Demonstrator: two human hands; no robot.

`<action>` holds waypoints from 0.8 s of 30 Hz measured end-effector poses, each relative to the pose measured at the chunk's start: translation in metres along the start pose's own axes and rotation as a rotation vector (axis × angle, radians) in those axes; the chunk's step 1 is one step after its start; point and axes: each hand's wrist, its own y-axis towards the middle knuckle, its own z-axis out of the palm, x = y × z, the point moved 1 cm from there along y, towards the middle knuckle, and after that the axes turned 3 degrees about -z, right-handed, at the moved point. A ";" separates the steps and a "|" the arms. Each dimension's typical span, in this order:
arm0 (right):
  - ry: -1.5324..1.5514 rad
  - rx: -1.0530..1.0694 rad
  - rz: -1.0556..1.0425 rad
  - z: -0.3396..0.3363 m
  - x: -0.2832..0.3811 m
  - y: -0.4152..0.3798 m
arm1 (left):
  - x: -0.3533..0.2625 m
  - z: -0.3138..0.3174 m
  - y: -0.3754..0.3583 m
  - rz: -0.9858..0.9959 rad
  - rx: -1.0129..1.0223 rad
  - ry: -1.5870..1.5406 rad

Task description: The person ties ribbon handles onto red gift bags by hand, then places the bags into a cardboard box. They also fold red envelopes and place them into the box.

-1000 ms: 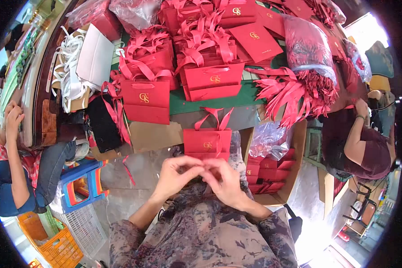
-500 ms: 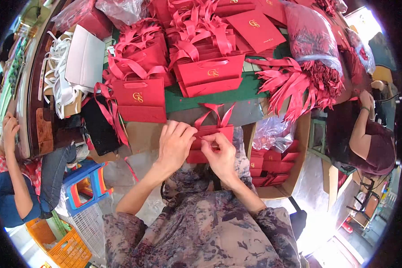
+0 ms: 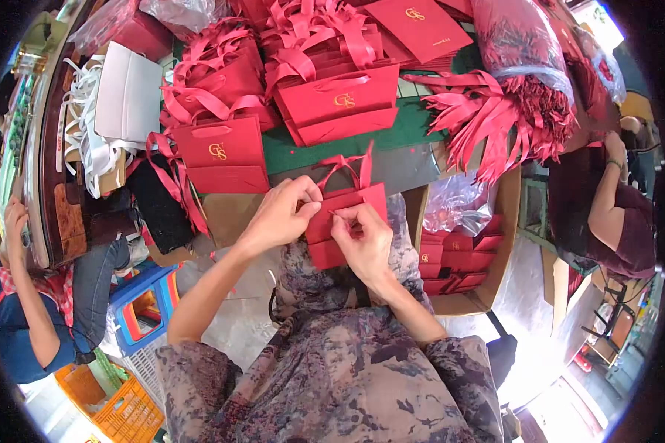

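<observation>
Bag (image 3: 324,252), red, ribbon-handled, tilted; left hand (image 3: 282,213) at left edge, fingers curled, grip unclear; right hand (image 3: 365,240) at front, fingertips pressed together, anything pinched indistinct.

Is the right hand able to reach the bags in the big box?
Probably yes: the red bags sit in an open cardboard box nearby, with clear plastic only over the far part. The right hand is busy at another bag.
</observation>
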 end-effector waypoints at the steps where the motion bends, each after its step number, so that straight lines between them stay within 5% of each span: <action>1: -0.025 0.009 -0.021 -0.003 0.001 0.001 | 0.006 0.001 0.002 -0.003 0.003 0.001; 9: -0.028 0.032 -0.083 -0.006 0.002 0.004 | 0.007 -0.001 0.004 -0.186 0.165 -0.265; 18: -0.063 0.017 -0.064 0.000 0.006 0.006 | -0.003 -0.001 -0.002 -0.125 0.084 -0.212; 24: -0.297 -0.057 -0.356 0.014 -0.002 0.009 | -0.012 0.001 -0.002 -0.164 -0.029 -0.033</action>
